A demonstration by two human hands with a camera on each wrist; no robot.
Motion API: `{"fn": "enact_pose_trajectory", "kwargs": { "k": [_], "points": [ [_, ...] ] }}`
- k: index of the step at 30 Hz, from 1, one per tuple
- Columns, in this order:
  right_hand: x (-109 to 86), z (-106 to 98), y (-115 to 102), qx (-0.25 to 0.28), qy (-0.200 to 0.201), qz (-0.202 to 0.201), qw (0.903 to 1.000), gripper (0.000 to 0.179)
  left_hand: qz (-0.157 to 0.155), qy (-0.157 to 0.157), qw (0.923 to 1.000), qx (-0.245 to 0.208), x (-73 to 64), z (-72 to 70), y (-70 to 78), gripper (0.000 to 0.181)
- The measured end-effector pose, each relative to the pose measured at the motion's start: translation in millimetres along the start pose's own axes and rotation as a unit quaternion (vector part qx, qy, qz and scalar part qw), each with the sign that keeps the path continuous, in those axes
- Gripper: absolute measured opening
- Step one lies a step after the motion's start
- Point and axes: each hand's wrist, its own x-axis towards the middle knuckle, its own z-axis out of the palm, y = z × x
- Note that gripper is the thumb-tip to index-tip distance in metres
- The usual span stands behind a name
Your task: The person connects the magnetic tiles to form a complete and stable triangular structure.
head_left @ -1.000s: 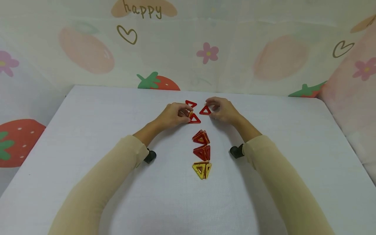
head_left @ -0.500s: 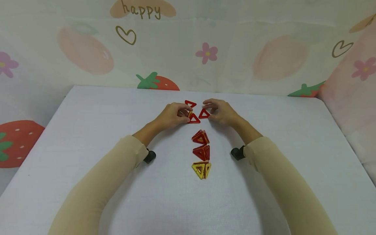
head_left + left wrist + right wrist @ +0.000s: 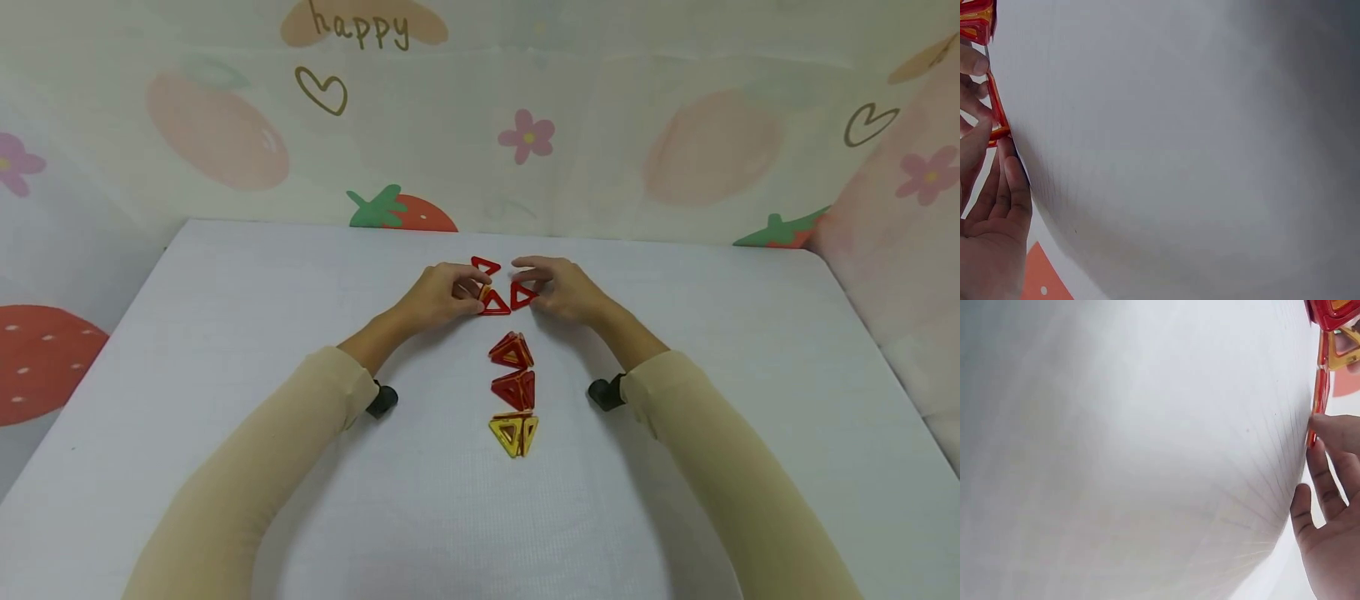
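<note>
At the far middle of the table my left hand (image 3: 447,292) pinches an upright orange triangular magnetic tile (image 3: 484,292), also seen from behind in the right wrist view as a yellow-orange tile (image 3: 1337,359). A red triangular tile (image 3: 495,312) lies flat at its base, close to the left thumb. Another red triangle (image 3: 487,262) lies just beyond the left fingers. My right hand (image 3: 566,287) pinches the corner of a third red triangle (image 3: 514,297) between thumb and finger, low over the table and right beside the flat one.
Nearer to me, three pyramid-like shapes of triangular tiles stand in a column: a red one (image 3: 512,351), a second red one (image 3: 514,391) and a yellow one (image 3: 510,433). The white table (image 3: 225,333) ends at a printed curtain (image 3: 600,100) behind.
The right hand has slid slightly left and nearer, bringing its red triangle closer to the others and turning it so one side faces left. The left hand has stayed in place.
</note>
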Motion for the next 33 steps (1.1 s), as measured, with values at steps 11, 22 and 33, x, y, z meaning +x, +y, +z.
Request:
{"fn": "enact_pose_trajectory", "kwargs": {
  "k": [11,22,33],
  "points": [
    [0.2,1.4,0.1,0.006,0.014,0.005,0.9999,0.052,-0.001,0.002,1.0000,0.001,-0.1,1.9,-0.4,0.035],
    [1.4,3.3,-5.9,0.010,0.008,0.015,0.9998,0.054,-0.001,0.000,1.0000,0.001,-0.8,0.6,0.8,0.035],
    [3.0,5.1,-7.5,-0.005,0.003,0.015,0.9999,0.047,0.002,-0.005,1.0000,-0.002,-0.5,1.2,0.1,0.037]
  ]
}}
